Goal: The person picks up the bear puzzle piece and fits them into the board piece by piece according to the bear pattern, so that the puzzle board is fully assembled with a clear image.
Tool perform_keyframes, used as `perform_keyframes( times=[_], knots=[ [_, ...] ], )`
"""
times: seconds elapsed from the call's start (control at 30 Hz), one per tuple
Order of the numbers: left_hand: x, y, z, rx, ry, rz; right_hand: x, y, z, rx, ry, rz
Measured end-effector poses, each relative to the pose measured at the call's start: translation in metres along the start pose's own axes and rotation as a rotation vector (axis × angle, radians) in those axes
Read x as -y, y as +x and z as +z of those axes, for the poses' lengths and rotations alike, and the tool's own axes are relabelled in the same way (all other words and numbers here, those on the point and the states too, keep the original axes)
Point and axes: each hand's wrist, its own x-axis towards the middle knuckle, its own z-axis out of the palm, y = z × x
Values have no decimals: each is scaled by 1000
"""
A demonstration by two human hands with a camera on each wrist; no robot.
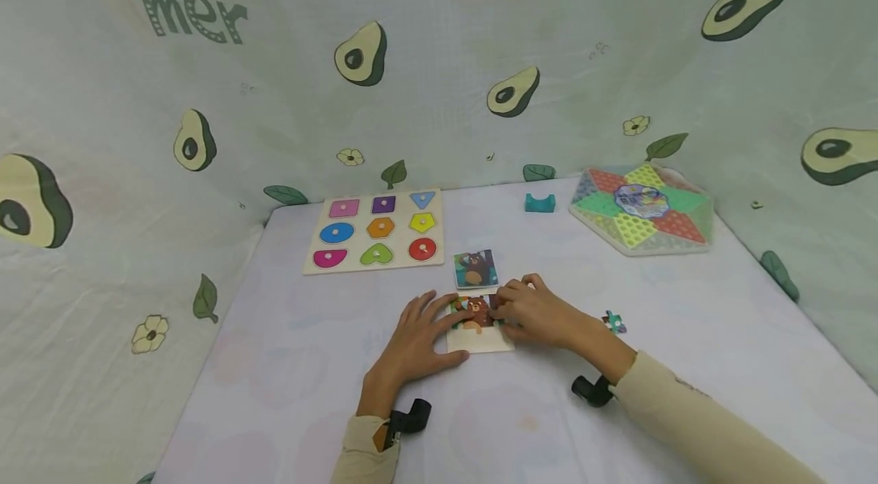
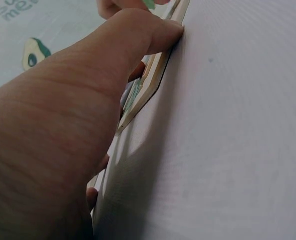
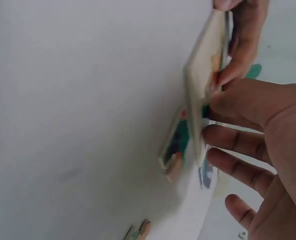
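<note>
A wooden jigsaw board (image 1: 483, 341) with a brown bear picture lies on the cloth in front of me, its lower strip bare wood. My left hand (image 1: 420, 339) rests spread over its left side, thumb at the near edge and a fingertip on the bear. At the board's upper right, my right hand (image 1: 538, 314) pinches a dark puzzle piece (image 3: 205, 111) between thumb and fingers; the fingers partly hide it. Beyond the board lies a matching bear picture (image 1: 475, 269). Loose puzzle pieces (image 3: 175, 142) lie under and beyond the right hand, blurred in the right wrist view.
A shape board (image 1: 376, 231) with colourful knobbed pieces stands at the back left. At the back right lies a hexagonal patterned game box (image 1: 642, 208), with a small teal block (image 1: 539, 203) left of it. Another loose piece (image 1: 613, 322) lies beside my right forearm.
</note>
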Motion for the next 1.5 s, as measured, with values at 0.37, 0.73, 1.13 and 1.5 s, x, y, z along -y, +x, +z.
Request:
perform_keyframes(
  times=[0.37, 0.73, 1.13, 1.5],
  knots=[
    [-21, 3, 4, 5, 0, -39, -16, -30, -10, -134, 98, 58],
    [-30, 4, 8, -12, 121, -58, -18, -46, -5, -116, 139, 85],
    [-3, 1, 4, -45, -24, -22, -14, -44, 3, -106, 102, 49],
    [6, -1, -4, -7, -87, -5, -22, -46, 4, -217, 50, -12]
  ],
)
